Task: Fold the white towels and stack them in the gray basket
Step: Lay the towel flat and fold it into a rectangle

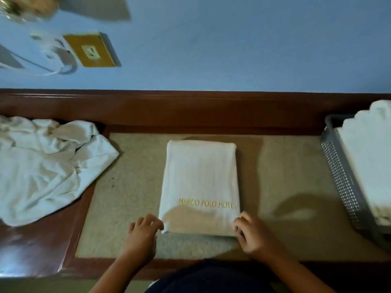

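Observation:
A folded white towel [200, 182] with yellow hotel lettering lies flat in the middle of the beige counter inlay. My left hand [141, 235] grips its near left corner with curled fingers. My right hand [251, 235] grips the near right corner the same way. The gray perforated basket [342, 187] stands at the right edge, holding a stack of folded white towels [368, 157] that rises above its rim. A heap of unfolded white towels [46, 166] lies crumpled at the left.
The counter has a dark wooden frame [190, 111] and a beige inlay [127, 197]. A blue wall rises behind it, with a brass wall plate [91, 50] and a white cable at the upper left.

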`<move>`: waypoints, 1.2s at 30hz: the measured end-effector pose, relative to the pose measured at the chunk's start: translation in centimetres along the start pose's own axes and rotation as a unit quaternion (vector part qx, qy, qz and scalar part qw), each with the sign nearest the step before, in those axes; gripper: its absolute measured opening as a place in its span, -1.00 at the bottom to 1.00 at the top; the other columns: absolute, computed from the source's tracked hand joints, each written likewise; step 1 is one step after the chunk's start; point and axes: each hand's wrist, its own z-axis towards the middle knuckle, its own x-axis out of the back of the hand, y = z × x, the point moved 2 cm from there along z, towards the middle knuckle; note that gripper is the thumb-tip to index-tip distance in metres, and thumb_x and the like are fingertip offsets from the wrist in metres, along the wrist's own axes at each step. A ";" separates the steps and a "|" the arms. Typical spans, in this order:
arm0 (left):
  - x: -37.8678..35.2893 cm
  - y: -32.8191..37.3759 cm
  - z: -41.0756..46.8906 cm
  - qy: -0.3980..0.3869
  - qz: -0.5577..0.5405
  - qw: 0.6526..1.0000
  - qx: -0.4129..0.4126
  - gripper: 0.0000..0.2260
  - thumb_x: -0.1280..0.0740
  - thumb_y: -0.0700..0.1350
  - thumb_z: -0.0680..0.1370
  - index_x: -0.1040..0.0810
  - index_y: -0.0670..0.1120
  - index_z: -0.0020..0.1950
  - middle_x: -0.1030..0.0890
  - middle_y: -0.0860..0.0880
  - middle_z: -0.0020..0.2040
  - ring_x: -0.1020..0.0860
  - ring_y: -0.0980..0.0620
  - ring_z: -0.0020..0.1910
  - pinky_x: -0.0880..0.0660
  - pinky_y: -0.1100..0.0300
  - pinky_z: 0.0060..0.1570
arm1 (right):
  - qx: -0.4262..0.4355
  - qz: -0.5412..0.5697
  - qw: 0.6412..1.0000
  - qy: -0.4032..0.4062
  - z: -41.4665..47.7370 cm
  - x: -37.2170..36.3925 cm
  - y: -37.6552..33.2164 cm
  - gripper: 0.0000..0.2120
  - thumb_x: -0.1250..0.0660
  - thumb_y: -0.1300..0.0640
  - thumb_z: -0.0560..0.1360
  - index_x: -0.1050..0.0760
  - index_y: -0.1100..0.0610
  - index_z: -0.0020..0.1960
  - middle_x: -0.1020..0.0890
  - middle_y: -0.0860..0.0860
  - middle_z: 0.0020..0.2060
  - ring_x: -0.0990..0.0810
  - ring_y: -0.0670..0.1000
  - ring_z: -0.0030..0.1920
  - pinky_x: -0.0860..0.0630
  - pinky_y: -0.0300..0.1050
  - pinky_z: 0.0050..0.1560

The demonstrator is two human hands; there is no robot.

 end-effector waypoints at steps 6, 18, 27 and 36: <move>-1.8 -1.4 0.1 0.021 -0.216 0.956 0.198 -0.69 -0.37 0.09 0.59 -0.47 0.03 0.28 -0.54 0.06 0.18 -0.57 0.13 0.00 -0.59 0.09 0.03 | -0.310 0.148 0.937 0.058 1.5 -2.1 -0.2 -0.67 -0.42 0.05 0.51 -0.49 0.10 0.23 -0.59 0.03 0.08 -0.59 0.05 0.08 -0.43 -0.14 0.01; -0.6 1.0 4.6 -0.103 -0.436 0.855 0.262 -0.75 -0.37 -0.01 0.62 -0.62 -0.19 0.10 -0.68 -0.07 -0.09 -0.60 -0.01 -0.15 -0.45 0.18 -0.26 | -0.373 0.282 0.883 -0.035 3.6 -1.7 -0.3 -0.66 -0.36 -0.06 0.59 -0.65 0.20 0.15 -0.71 0.04 -0.09 -0.61 -0.10 -0.22 -0.51 -0.26 -0.25; -3.9 -2.1 -0.4 -0.126 -0.307 0.919 0.211 -0.88 -0.47 -0.09 0.53 -0.62 -0.13 -0.08 -0.65 -0.06 -0.26 -0.57 0.00 -0.29 -0.57 0.04 -0.19 | -0.314 0.108 0.937 -0.106 -2.8 -2.9 1.1 -0.61 -0.28 -0.27 0.56 -0.55 0.03 0.11 -0.67 -0.07 -0.02 -0.65 -0.06 -0.02 -0.54 -0.09 0.02; -2.9 0.6 -0.8 0.117 -0.128 0.975 0.142 -0.71 -0.26 -0.01 0.57 -0.49 -0.01 0.29 -0.52 0.03 0.18 -0.55 0.02 0.09 -0.55 0.04 0.07 | -0.134 -0.001 0.986 0.101 -1.6 -3.5 -0.1 -0.54 -0.26 -0.07 0.51 -0.50 0.17 0.30 -0.51 0.14 0.24 -0.57 0.20 0.17 -0.54 0.04 0.16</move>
